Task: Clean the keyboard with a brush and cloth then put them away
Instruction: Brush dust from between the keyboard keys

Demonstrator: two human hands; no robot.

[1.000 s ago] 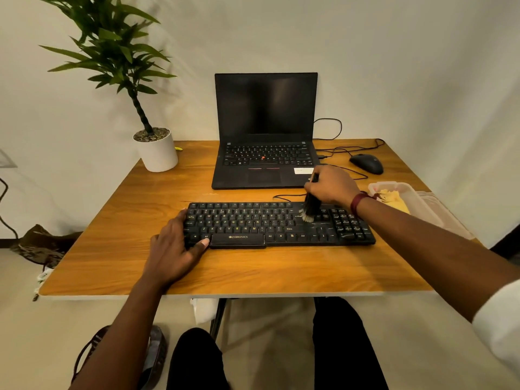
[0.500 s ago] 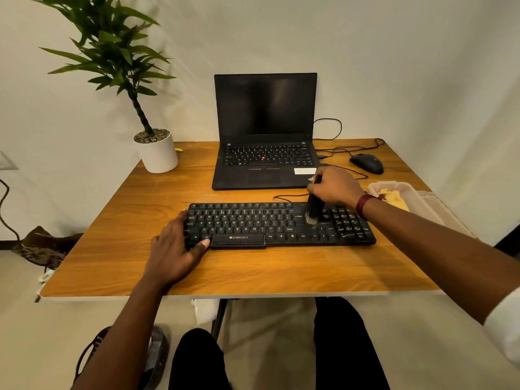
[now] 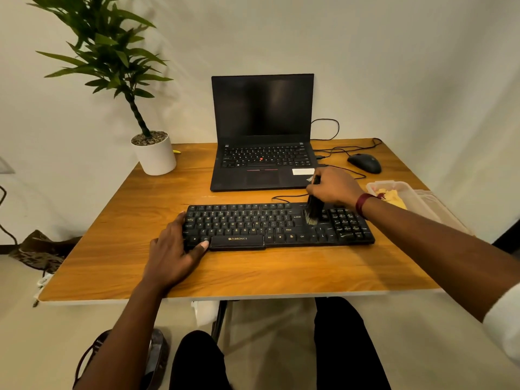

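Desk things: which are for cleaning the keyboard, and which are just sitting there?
For the job: black keyboard with the left hand resting on it; black bristle brush, gripped by the right hand; yellow cloth in the clear plastic tub.
Just lying about: black open laptop; black corded mouse; green plant in a white pot.

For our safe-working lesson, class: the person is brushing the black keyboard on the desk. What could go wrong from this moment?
1. The brush, gripped by the right hand, works just in front of the open laptop; flicked dust may land on its keys.
2. The cable of the keyboard loops right behind the brush and could snag.
3. The left hand rests only on the keyboard's left end, so the right end might slide.
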